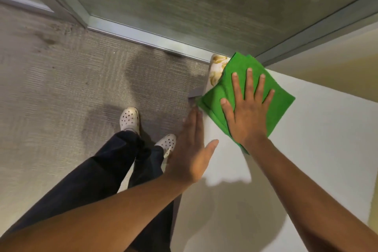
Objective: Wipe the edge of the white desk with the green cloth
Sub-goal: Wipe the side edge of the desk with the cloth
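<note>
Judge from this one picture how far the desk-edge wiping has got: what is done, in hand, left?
Done: the cloth lies on the desk, overhanging its edge near the far corner. In hand: the right hand presses flat on it; the left hand rests along the edge. Left: cannot tell how much edge is wiped; no marks show.

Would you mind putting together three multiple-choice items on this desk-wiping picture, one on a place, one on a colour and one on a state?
1. Where does the green cloth lie?
A. On the carpet
B. At the white desk's far left corner
C. Over a shoe

2. What colour are the shoes?
A. Black
B. Red
C. White with dark holes

3. How is the right hand placed?
A. Flat on the cloth, fingers spread
B. Clenched in a fist
C. Off the cloth

Answers:
1 B, the cloth overhangs the desk corner.
2 C, both shoes look pale and perforated.
3 A, the palm presses the cloth while the left hand rests flat along the desk edge.
</note>
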Demonstrator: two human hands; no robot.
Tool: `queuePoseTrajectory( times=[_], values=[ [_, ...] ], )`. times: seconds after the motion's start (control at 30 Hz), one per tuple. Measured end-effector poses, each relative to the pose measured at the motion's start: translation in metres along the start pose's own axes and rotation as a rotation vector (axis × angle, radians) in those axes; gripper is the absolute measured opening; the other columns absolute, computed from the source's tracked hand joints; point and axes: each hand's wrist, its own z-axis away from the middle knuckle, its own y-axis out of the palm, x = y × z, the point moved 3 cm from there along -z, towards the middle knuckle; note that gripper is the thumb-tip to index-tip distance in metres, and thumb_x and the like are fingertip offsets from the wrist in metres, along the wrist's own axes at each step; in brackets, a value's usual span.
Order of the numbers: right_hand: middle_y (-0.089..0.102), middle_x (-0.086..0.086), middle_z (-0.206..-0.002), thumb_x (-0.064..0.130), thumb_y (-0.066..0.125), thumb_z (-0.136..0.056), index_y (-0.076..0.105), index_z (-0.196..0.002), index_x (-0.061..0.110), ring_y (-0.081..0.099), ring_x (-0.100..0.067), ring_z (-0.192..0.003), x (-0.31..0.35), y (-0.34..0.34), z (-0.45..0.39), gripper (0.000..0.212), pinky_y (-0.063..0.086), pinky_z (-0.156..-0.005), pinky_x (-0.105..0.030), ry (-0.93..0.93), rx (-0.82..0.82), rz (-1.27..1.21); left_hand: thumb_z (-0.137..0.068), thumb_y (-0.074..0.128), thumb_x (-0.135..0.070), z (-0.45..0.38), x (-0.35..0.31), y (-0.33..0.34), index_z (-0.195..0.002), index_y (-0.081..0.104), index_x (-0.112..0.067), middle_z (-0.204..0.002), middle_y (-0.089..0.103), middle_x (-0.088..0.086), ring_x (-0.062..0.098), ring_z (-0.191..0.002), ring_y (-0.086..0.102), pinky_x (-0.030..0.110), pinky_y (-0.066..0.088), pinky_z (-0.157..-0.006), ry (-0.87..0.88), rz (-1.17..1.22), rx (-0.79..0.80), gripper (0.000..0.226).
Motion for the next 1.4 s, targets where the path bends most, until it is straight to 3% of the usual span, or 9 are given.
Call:
queuePoseTrajectory(
  times=[0.13, 0.33, 0.53, 0.63, 0.87, 1.03, 1.1, 1.27, 1.4],
  values=[
    [0.006, -0.006, -0.179, 0.071, 0.016, -0.105, 0.008, -0.168, 0.033, 0.003, -0.042, -0.164, -0.004, -0.011, -0.036, 0.075, 0.009, -0.124, -0.076, -0.098, -0.012, -0.032, -0.106, 0.048, -0.037, 0.001, -0.004, 0.007, -0.162, 0.024, 0.006, -0.173, 0.017, 0.027, 0.039, -0.162, 0.013, 0.06, 0.025, -0.126, 0.167, -0.184, -0.016, 0.075],
    [0.008, -0.004, -0.179, 0.069, 0.019, -0.107, 0.01, -0.169, 0.027, 0.004, -0.034, -0.165, 0.0, -0.01, -0.045, 0.076, 0.007, -0.127, -0.071, -0.045, -0.043, -0.073, -0.104, 0.052, -0.043, 0.033, 0.003, 0.009, -0.164, 0.019, 0.005, -0.177, 0.005, 0.02, 0.036, -0.164, 0.003, 0.056, 0.014, -0.131, 0.407, -0.275, 0.067, 0.083],
    [0.0, -0.005, -0.179, 0.058, 0.014, -0.11, 0.006, -0.169, 0.022, -0.003, -0.034, -0.165, 0.007, 0.0, 0.014, 0.07, 0.005, -0.129, -0.068, -0.092, 0.0, -0.062, -0.106, 0.044, -0.051, 0.037, 0.004, 0.009, -0.163, 0.016, 0.008, -0.173, 0.014, 0.029, 0.04, -0.163, 0.004, 0.054, 0.008, -0.133, 0.467, -0.322, 0.096, 0.086],
    [-0.001, -0.005, -0.179, 0.056, 0.014, -0.11, 0.004, -0.169, 0.021, -0.005, -0.032, -0.166, 0.011, -0.002, 0.005, 0.069, 0.001, -0.129, -0.067, -0.07, -0.002, -0.08, -0.108, 0.029, -0.06, 0.04, 0.001, 0.009, -0.163, 0.006, 0.009, -0.173, 0.004, 0.032, 0.042, -0.163, 0.001, 0.054, 0.005, -0.133, 0.476, -0.475, 0.098, 0.092],
    [0.001, -0.003, -0.179, 0.052, 0.016, -0.111, 0.004, -0.169, 0.021, -0.004, -0.029, -0.166, 0.042, -0.003, -0.038, 0.068, 0.0, -0.129, -0.067, 0.203, -0.093, -0.186, -0.107, 0.021, -0.059, 0.046, -0.01, 0.004, -0.162, -0.007, 0.01, -0.172, -0.011, 0.032, 0.044, -0.162, -0.009, 0.053, 0.002, -0.133, 0.422, -0.521, 0.061, 0.092],
    [0.003, 0.0, -0.179, 0.048, 0.019, -0.111, 0.01, -0.169, 0.027, -0.001, -0.027, -0.166, 0.002, -0.002, 0.012, 0.062, 0.001, -0.132, -0.06, -0.129, -0.026, -0.123, -0.109, 0.028, -0.052, 0.062, -0.006, 0.005, -0.164, 0.001, 0.007, -0.173, -0.008, 0.03, 0.043, -0.162, -0.008, 0.053, -0.002, -0.133, 0.51, -0.517, 0.058, 0.084],
    [0.006, -0.001, -0.179, 0.046, 0.023, -0.11, 0.013, -0.169, 0.027, 0.001, -0.028, -0.166, -0.022, -0.01, 0.007, 0.062, 0.005, -0.131, -0.063, -0.143, -0.005, -0.106, -0.108, 0.027, -0.056, 0.061, -0.004, 0.002, -0.166, 0.001, 0.001, -0.174, -0.01, 0.027, 0.042, -0.162, -0.012, 0.052, -0.007, -0.131, 0.512, -0.494, 0.084, 0.085],
    [0.004, 0.0, -0.179, 0.08, 0.015, -0.094, 0.007, -0.168, 0.035, 0.001, -0.032, -0.166, -0.001, -0.013, -0.032, 0.088, 0.005, -0.127, -0.071, 0.293, -0.033, -0.118, -0.105, 0.023, -0.066, 0.059, -0.005, 0.004, -0.168, 0.0, -0.013, -0.175, -0.014, 0.019, 0.04, -0.16, -0.023, 0.052, -0.019, -0.128, 0.501, -0.433, 0.134, 0.085],
    [-0.002, 0.002, -0.179, 0.085, 0.022, -0.094, 0.0, -0.166, 0.043, -0.006, -0.035, -0.165, 0.03, -0.001, -0.001, 0.086, -0.004, -0.124, -0.069, 0.062, 0.001, -0.067, -0.103, 0.027, -0.068, 0.059, -0.003, 0.006, -0.169, 0.007, -0.016, -0.176, -0.008, 0.016, 0.039, -0.16, -0.023, 0.053, -0.02, -0.128, 0.506, -0.439, 0.16, 0.086]
  ],
)
